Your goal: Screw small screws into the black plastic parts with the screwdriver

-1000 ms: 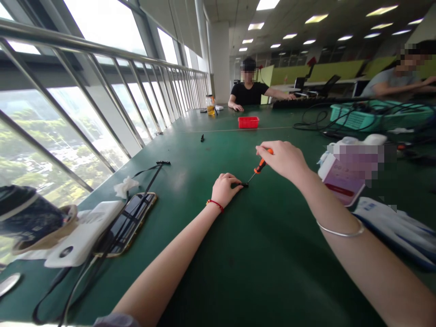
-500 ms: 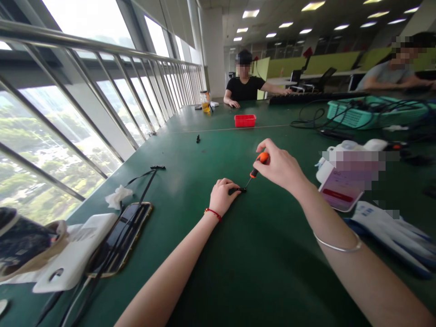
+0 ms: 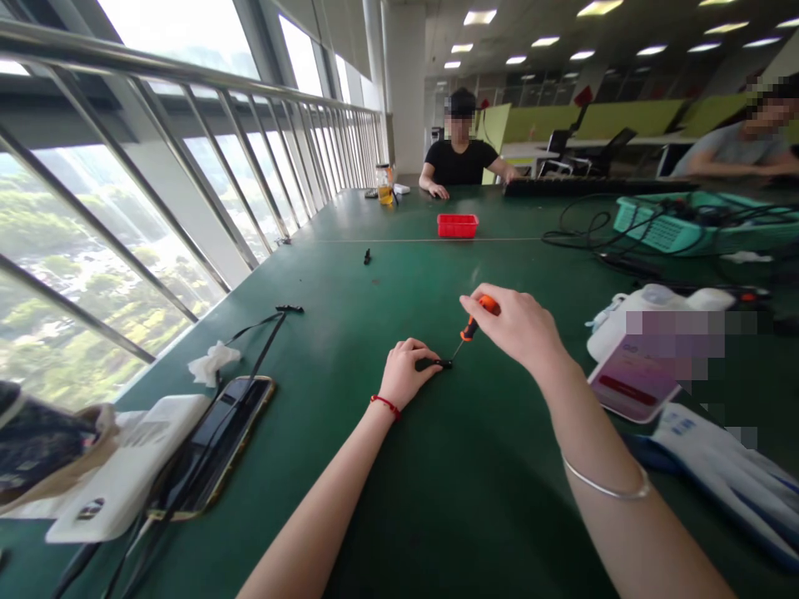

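My left hand (image 3: 405, 372) rests on the green table (image 3: 430, 482) and pinches a small black part (image 3: 443, 363) between thumb and fingers. What kind of part it is I cannot make out. In my right hand (image 3: 521, 327) is a screwdriver (image 3: 468, 330) with an orange and black handle. It slants down to the left, and its thin shaft meets the right end of the black part. The very tip is too small to see clearly. Farther up the table lies another small black piece (image 3: 367, 256).
A red tray (image 3: 458, 225) stands ahead, with a co-worker (image 3: 462, 158) seated beyond it. To the right are a teal basket (image 3: 662, 225) with cables, a phone with a pink screen (image 3: 633, 378) and gloves (image 3: 717, 457). A dark phone (image 3: 215, 445), white power bank (image 3: 131, 466) and tissue (image 3: 213, 363) lie left.
The view has shifted slightly. My right hand has turned a little around the screwdriver handle, its fingers closing over it. My left hand keeps its pinch on the black part.
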Demonstrator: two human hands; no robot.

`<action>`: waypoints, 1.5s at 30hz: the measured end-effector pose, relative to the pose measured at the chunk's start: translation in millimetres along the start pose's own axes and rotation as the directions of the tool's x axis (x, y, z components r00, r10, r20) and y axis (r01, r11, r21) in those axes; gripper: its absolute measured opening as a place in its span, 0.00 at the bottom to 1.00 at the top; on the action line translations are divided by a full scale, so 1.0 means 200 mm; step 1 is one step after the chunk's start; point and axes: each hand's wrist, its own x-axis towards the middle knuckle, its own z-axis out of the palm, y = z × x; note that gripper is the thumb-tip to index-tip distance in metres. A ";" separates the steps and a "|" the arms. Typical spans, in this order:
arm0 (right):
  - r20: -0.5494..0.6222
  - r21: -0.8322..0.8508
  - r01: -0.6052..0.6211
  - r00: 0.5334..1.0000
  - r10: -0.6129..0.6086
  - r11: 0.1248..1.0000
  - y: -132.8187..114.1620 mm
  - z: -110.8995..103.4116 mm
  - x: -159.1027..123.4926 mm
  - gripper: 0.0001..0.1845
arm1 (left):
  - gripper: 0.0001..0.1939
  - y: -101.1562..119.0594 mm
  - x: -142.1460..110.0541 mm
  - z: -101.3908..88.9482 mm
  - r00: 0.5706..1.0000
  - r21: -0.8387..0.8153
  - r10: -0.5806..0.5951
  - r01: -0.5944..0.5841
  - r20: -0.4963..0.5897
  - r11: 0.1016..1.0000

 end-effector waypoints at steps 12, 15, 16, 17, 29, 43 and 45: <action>0.071 0.087 -0.032 0.997 0.026 0.996 0.02 0.01 0.03 0.19 | 0.06 0.02 0.00 -0.02 0.999 -0.032 -0.038 0.038 0.006 0.999; 0.068 0.065 -0.004 0.998 0.000 0.998 0.02 0.01 0.03 0.15 | 0.06 0.02 0.00 -0.02 0.999 -0.044 -0.043 0.044 0.011 0.998; 0.061 0.044 -0.006 0.998 0.003 0.999 0.02 0.01 0.03 0.12 | 0.06 0.02 0.00 -0.02 0.999 -0.048 -0.043 0.043 0.012 0.998; 0.052 0.022 -0.013 0.999 0.012 1.000 0.01 0.01 0.03 0.10 | 0.05 0.02 0.00 -0.02 0.999 -0.052 -0.041 0.042 0.012 0.998; 0.026 -0.080 -0.003 1.000 0.005 0.997 0.00 0.00 0.02 0.08 | 0.08 -0.03 -0.02 -0.01 1.000 -0.093 -0.002 0.002 0.006 0.996; 0.100 -0.021 -0.025 0.995 0.027 0.999 -0.04 -0.01 -0.01 0.08 | 0.06 0.00 0.00 -0.02 1.000 -0.109 -0.005 0.004 -0.007 0.994; 0.122 -0.032 -0.052 0.991 0.056 0.998 -0.04 -0.01 -0.02 0.14 | 0.06 0.00 0.00 -0.02 1.000 -0.106 -0.006 0.005 -0.007 0.994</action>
